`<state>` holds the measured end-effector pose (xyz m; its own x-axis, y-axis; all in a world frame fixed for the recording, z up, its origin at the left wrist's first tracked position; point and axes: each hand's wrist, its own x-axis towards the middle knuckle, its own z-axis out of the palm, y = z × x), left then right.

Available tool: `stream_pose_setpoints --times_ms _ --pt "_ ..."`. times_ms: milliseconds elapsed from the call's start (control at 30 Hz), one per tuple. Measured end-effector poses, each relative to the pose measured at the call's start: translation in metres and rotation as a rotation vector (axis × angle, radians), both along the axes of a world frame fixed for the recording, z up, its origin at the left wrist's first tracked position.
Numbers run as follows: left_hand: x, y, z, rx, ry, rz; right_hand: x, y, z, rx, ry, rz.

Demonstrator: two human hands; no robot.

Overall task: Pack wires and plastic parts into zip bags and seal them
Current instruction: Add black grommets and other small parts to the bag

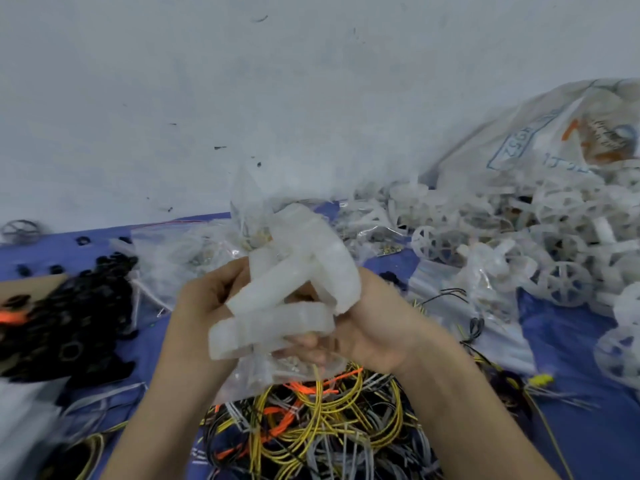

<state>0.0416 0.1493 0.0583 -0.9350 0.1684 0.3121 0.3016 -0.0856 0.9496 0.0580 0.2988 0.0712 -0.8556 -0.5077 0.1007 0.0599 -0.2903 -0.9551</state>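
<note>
Wearer's limbs: left hand and right hand, both bare, outlines softened by motion blur; left forearm and right forearm, likewise bare along their whole visible length, cut off by the lower edge

Only the white sack at far right carried print: a blue-framed number, turned sideways and blurred, looked like four digits with a 2 at each end, not surely readable. Below it ran a few blue characters, and beside it an orange mark with dark lettering, all illegible. Tiny white print on the blue sheet near the bottom edge was too small to read.
</note>
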Motion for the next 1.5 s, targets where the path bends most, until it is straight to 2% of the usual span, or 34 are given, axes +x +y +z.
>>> stream_pose_setpoints --times_ms 133,267,400,567,733,967,1067,1133,1200,1333,1500 --pt "-0.003 -0.01 0.006 -0.034 -0.032 0.063 -0.009 0.003 -0.004 0.132 0.023 -0.157" --pt "-0.01 -0.015 0.002 -0.174 0.042 0.199 -0.016 0.005 -0.006 0.431 0.135 -0.389" --pt "-0.004 -0.009 0.004 -0.234 0.113 0.138 -0.009 0.005 -0.001 0.707 0.269 -0.454" --pt "-0.006 -0.004 0.001 -0.28 0.152 0.197 -0.008 0.003 -0.006 1.075 0.334 -0.367" --pt "0.001 -0.001 0.004 -0.23 0.229 0.225 -0.008 0.004 -0.003 1.091 0.285 -0.423" --pt "0.012 0.017 0.003 -0.347 0.281 0.065 -0.011 -0.005 -0.013 1.335 0.406 -0.724" --pt "0.013 0.021 0.0 -0.402 0.334 0.11 -0.007 -0.006 -0.014 1.37 0.51 -0.687" --pt "0.01 0.019 0.001 -0.368 0.349 0.233 0.0 -0.004 -0.008 1.252 0.605 -0.582" --pt "0.007 0.011 0.005 -0.264 0.354 0.355 0.006 -0.002 0.0 1.171 0.709 -0.576" --pt "0.004 0.003 0.007 -0.14 0.309 0.395 0.003 -0.007 -0.001 1.27 0.937 -0.714" --pt "0.006 0.009 0.005 -0.116 0.271 0.369 -0.005 -0.01 -0.004 1.381 0.907 -0.676"
